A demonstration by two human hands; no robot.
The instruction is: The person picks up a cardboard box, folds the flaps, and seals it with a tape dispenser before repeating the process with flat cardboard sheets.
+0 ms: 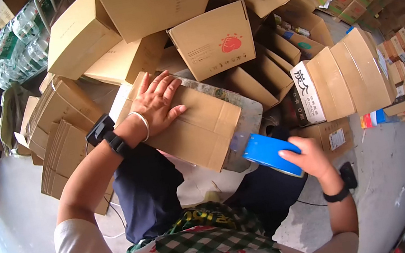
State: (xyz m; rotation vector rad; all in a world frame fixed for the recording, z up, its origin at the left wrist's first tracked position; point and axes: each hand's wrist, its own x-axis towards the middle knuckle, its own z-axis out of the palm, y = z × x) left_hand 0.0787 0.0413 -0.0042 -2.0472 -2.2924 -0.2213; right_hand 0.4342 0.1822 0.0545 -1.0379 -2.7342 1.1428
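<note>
The cardboard box (202,126) is lying flat on a grey board (250,118) over the person's knees, just in front of their body, with its long axis running from the upper left of the view down to the lower right. Its short end is pointing toward the right hand. The left hand (157,103) is pressing down on the far left part of the box, palm flat and fingers spread wide, gripping nothing. The right hand (309,159) is closing around a blue roll of tape (267,152), holding it just off the near right corner of the box, close to it but whether it is touching cannot be told. A black band (105,133) and a pale bracelet (144,125) are sitting on the left wrist, and a black watch (336,195) on the right. Beyond the board, a box with a red print (215,41) is leaning among piled cartons. A stack of flattened cartons (62,155) is resting to the left, and wrapped water bottles (17,45) are standing further off on that side.
</note>
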